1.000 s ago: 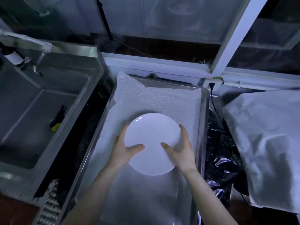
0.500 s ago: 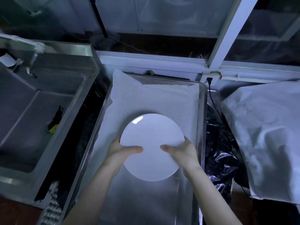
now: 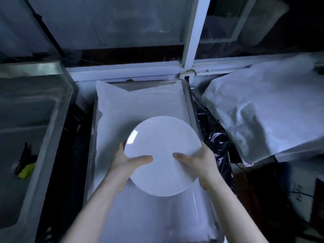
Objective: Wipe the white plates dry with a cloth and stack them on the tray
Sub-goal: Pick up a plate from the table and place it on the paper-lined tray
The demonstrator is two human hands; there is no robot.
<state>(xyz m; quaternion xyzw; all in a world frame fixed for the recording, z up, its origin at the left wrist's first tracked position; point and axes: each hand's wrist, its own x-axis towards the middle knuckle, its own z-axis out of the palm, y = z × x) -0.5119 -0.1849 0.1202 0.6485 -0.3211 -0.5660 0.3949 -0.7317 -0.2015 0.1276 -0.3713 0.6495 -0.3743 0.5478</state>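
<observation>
Steel sink (image 3: pixel 57 123) left, white plate (image 3: pixel 163 155) over tray (image 3: pixel 190 102), pale sheet (image 3: pixel 263 111) right

Quantities in view: one white plate (image 3: pixel 163 155); two hands, namely one left hand (image 3: pixel 126 161) and one right hand (image 3: pixel 202 161); one metal tray (image 3: pixel 191 106); one white liner cloth (image 3: pixel 140 106); one steel sink (image 3: pixel 26 120); one yellow-and-black item (image 3: pixel 26 172); one white sheet (image 3: pixel 263 106).

One round white plate (image 3: pixel 163 155) is sitting at lower centre of the frame, glossy face up, glinting at its upper-left edge. The left hand (image 3: pixel 126 160) and the right hand (image 3: pixel 201 160) are gripping its sides above the steel tray (image 3: pixel 190 102). A white textured cloth (image 3: pixel 140 106) is lining the tray.
</observation>
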